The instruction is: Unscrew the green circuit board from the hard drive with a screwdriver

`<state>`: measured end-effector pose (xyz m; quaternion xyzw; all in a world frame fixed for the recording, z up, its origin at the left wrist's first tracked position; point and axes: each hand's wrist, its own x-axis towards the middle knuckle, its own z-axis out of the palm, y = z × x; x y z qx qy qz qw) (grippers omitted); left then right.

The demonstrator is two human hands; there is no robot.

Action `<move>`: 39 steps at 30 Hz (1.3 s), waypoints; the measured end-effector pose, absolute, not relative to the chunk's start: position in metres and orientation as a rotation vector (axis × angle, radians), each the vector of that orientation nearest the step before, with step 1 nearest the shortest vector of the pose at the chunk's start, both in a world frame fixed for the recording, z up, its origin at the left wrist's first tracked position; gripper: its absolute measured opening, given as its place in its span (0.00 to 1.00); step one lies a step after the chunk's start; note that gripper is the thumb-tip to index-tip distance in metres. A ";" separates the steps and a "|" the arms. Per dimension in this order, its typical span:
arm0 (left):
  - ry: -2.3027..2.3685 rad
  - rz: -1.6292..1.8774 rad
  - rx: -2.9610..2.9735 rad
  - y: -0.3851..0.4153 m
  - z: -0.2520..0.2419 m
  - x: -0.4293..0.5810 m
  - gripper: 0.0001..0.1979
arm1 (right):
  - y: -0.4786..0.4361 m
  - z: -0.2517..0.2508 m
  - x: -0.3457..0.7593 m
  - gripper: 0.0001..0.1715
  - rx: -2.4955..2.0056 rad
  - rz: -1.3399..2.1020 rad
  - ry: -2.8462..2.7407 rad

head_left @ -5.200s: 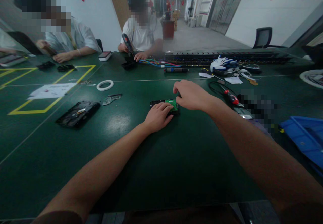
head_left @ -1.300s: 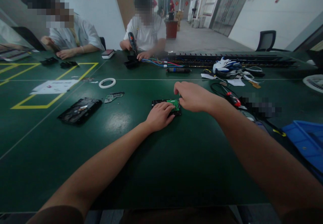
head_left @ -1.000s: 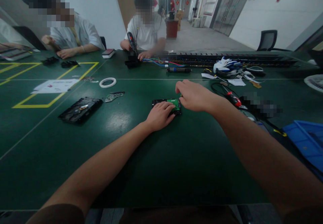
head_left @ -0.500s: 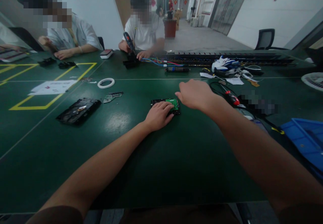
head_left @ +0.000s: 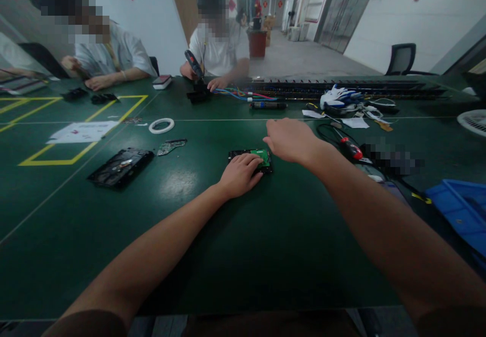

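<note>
A big green table [head_left: 273,256] fills most of the view. Across it sits a person in a white shirt [head_left: 216,56]. A blue bin [head_left: 453,208] is at the right edge. A flat black case [head_left: 121,167] lies off to the left. The right hand [head_left: 288,139] is curled up; its fingertips are hidden, so I can't tell if it has hold of anything. The left hand [head_left: 240,175] is loosely open, laid on top of a black and green part [head_left: 266,159]. That part is flat on the table in the middle, just beside the right hand. A red and black screwdriver [head_left: 352,150] lies near the right arm. A white ring [head_left: 161,126] lies behind a little circuit board [head_left: 171,146].
</note>
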<state>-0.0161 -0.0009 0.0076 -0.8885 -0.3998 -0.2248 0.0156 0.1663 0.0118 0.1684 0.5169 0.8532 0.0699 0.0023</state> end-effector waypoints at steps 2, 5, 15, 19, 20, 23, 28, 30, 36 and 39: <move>-1.238 -0.697 -2.758 -0.001 0.008 -0.016 0.19 | 0.013 0.169 0.168 0.24 1.637 0.235 2.643; -1.225 -0.697 -2.756 -0.001 0.007 -0.016 0.19 | 0.013 0.170 0.171 0.22 1.554 0.187 2.661; -1.228 -0.711 -2.766 0.000 0.006 -0.017 0.20 | 0.010 0.172 0.167 0.26 1.643 0.230 2.615; -1.230 -0.705 -2.762 -0.001 0.007 -0.017 0.19 | 0.007 0.177 0.165 0.29 1.712 0.196 2.556; -1.229 -0.708 -2.763 -0.001 0.008 -0.017 0.19 | 0.006 0.178 0.165 0.29 1.704 0.172 2.551; -1.230 -0.717 -2.769 -0.002 0.009 -0.017 0.19 | 0.006 0.178 0.166 0.24 1.621 0.118 2.596; -1.233 -0.700 -2.766 -0.001 0.008 -0.018 0.19 | 0.011 0.172 0.170 0.23 1.482 0.159 2.727; -1.237 -0.693 -2.761 -0.001 0.007 -0.018 0.19 | 0.014 0.170 0.170 0.22 1.535 0.181 2.689; -1.239 -0.687 -2.764 -0.001 0.008 -0.016 0.19 | 0.012 0.174 0.170 0.26 1.668 0.185 2.589; -1.238 -0.685 -2.765 -0.001 0.007 -0.017 0.19 | 0.011 0.174 0.171 0.21 1.576 0.120 2.680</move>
